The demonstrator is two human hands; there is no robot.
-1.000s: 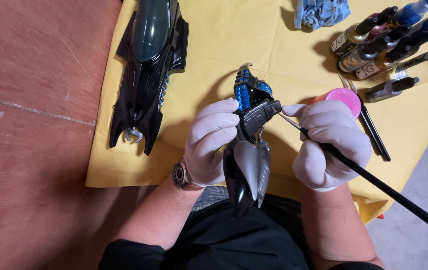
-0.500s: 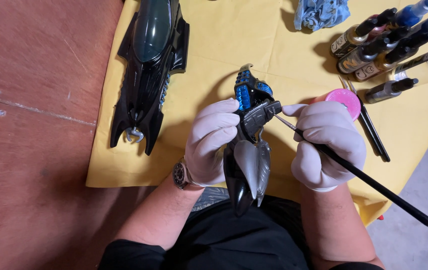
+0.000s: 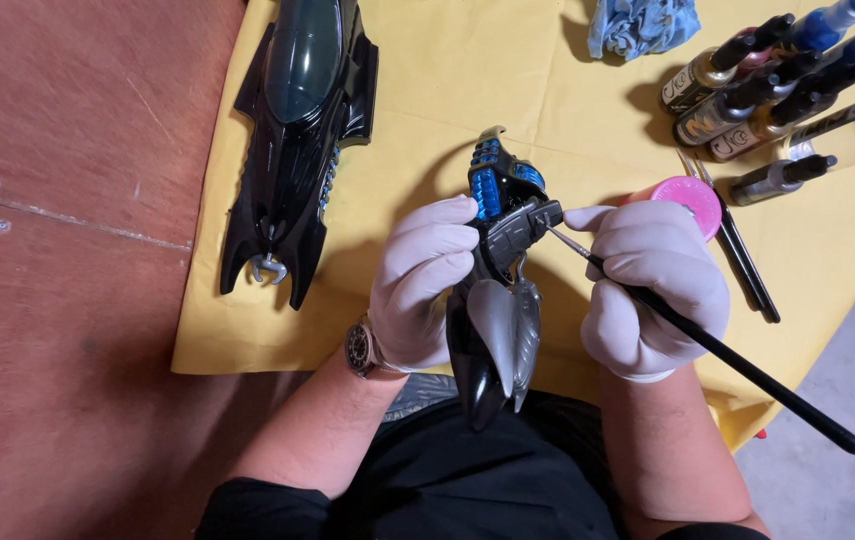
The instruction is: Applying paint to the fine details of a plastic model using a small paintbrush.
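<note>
— Model part (image 3: 500, 290): position?
— Held above yellow cloth (image 3: 427, 120), gloved left hand (image 3: 417, 285) clasped around its middle; long axis vertical in view, silver fins toward body.
— Right hand (image 3: 652, 290)?
— Pinching black paintbrush (image 3: 707, 345), tip touching part.

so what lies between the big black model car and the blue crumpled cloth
Only bare yellow table cover lies between the big black model car and the blue crumpled cloth, seen in the head view.
</note>
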